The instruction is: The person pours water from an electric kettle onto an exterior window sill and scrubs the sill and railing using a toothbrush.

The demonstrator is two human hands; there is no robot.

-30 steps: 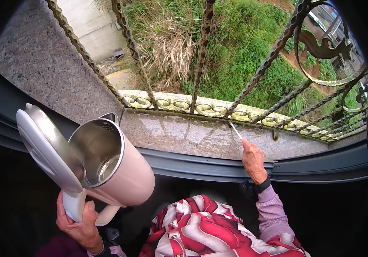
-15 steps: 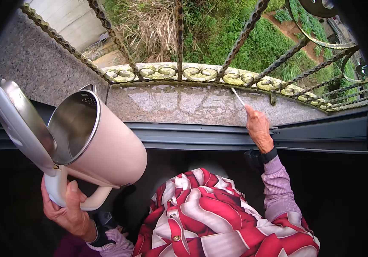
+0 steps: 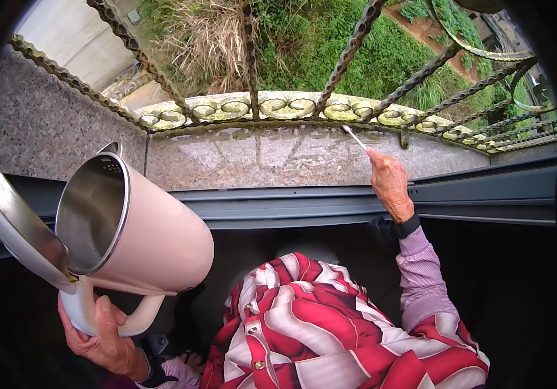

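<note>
My left hand is wrapped round the white handle of a pale pink electric kettle. The kettle tilts toward the upper left with its lid swung open, so the steel inside shows; whether it holds water I cannot tell. My right hand pinches a thin white stick with a slightly thicker pale tip. That tip rests at or close to the foot of the metal railing, where it meets the stone ledge. Wet patches shine on the ledge.
A dark grey window track runs between my body and the ledge. Twisted railing bars, with greenish scrollwork along the bottom, curve round the outer edge. Beyond and below lie green plants, dry grass and a pale paved strip.
The whole view has shifted, so the railing and kettle sit further left. The stick's tip has slid slightly right along the railing's foot. Both hands keep their holds.
</note>
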